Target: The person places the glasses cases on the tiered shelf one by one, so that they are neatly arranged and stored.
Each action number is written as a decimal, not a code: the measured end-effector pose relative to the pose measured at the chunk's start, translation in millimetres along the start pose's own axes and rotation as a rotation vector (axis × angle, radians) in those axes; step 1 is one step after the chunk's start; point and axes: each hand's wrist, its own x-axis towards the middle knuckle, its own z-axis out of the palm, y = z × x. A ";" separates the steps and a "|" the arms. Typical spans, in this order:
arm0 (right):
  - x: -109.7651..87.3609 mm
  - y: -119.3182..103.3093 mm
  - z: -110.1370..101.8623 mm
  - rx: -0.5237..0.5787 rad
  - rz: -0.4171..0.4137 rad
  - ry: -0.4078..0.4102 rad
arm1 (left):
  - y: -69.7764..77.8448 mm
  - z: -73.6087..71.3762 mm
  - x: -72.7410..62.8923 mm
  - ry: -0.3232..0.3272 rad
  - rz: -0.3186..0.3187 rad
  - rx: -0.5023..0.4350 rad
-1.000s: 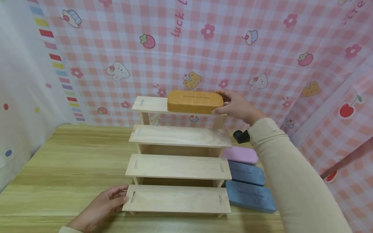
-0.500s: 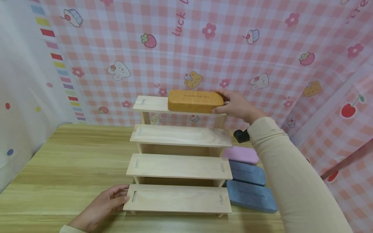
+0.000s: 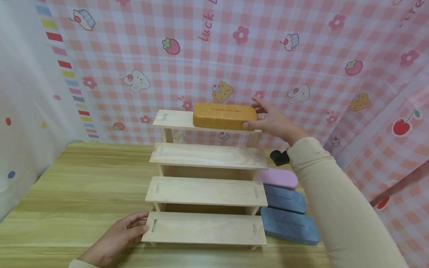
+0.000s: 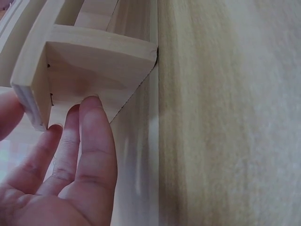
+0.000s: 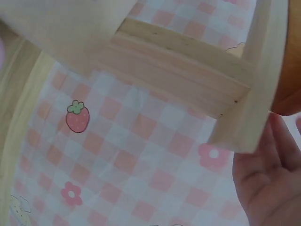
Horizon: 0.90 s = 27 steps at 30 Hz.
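Note:
A stepped wooden display stand (image 3: 204, 191) with several shelves rises toward the back of the table. On its top shelf, toward the right end, lies an orange glasses case (image 3: 224, 116) with small dark lettering on its lid. My right hand (image 3: 275, 121) is at the case's right end, thumb against the front edge and fingers spread loosely behind; in the right wrist view the case (image 5: 289, 70) is mostly cut off. Down at the front left, my left hand (image 3: 122, 234) grips the lowest shelf's end. Its thumb is on the edge and its fingers (image 4: 96, 136) reach underneath.
Right of the stand lie a pink case (image 3: 278, 178) and two blue-grey cases (image 3: 285, 199), partly hidden by the stand's shelves. A checked cloth (image 3: 110, 85) hangs behind the wood-grain table (image 3: 90, 178).
My right hand's fingers have loosened and lifted from the orange glasses case, with the hand shifted slightly right. The case and my left hand stay in place.

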 end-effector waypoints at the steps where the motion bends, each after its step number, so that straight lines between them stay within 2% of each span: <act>1: -3.0 -0.2 -0.9 0.007 -0.009 0.022 | -0.1 0.2 0.1 0.001 0.001 0.000; 5: -14.8 3.4 -3.9 0.006 -0.087 0.122 | -1.4 0.1 0.8 0.000 0.008 -0.005; 8: -23.9 9.2 -4.8 -0.008 -0.131 0.168 | -1.7 -0.5 0.5 -0.004 0.011 -0.010; 16: -49.9 26.6 -4.2 -0.051 -0.187 0.198 | -3.3 -1.7 1.1 -0.024 0.009 -0.032; 27: -86.3 55.6 2.3 -0.093 -0.198 0.244 | -5.7 -2.4 4.6 -0.069 0.027 -0.056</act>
